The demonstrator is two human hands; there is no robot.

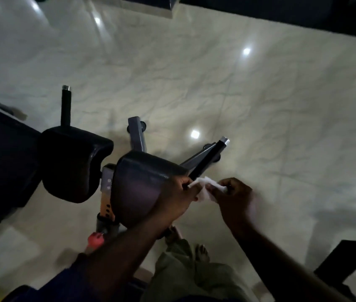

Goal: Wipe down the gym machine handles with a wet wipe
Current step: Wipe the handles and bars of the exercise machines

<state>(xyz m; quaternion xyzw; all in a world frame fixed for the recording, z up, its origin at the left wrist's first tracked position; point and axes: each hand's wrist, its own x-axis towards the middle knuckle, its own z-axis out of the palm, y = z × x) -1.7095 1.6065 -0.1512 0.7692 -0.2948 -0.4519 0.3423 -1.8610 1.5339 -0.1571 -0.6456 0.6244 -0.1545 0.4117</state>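
Note:
A white wet wipe (204,188) is stretched between my two hands just below the right machine handle (209,160), a black bar with a silver end cap. My left hand (178,197) pinches the wipe's left edge beside the base of that handle. My right hand (233,192) pinches its right edge. A second black handle (66,105) stands upright at the left, untouched. Two dark padded rests (74,164) (140,186) sit between the handles.
The machine's grey frame (137,136) and an orange adjustment post (105,205) stand on a glossy pale tiled floor (260,105). A red knob (95,238) shows below the pads. Another black frame (345,264) is at the lower right. My bare feet (201,249) are beneath.

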